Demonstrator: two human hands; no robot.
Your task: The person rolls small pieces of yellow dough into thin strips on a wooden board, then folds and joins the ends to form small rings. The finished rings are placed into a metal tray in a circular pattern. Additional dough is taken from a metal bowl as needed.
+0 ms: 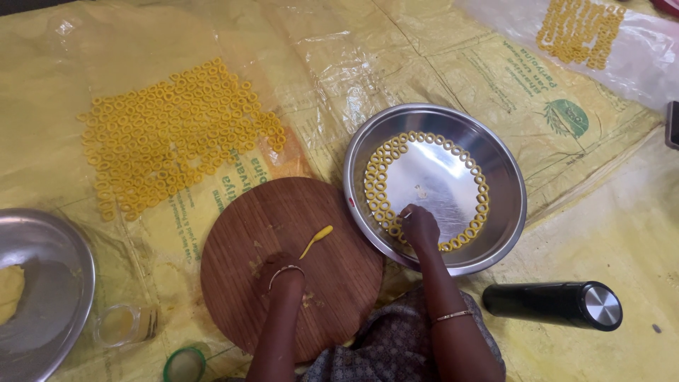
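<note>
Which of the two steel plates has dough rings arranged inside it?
The round steel plate beside the wooden board, under the right hand; the left-edge plate holds a dough lump.

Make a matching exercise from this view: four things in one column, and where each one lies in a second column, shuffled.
Things:
1. yellow dough strip
2. right hand
3. black cylindrical flask
4. large patch of dough rings

Places:
A. lying on the plastic sheet at lower right
B. on the round wooden board
C. inside the steel plate, at its ring border
D. spread on the sheet at upper left

Pairs: 1-B, 2-C, 3-A, 4-D
</note>
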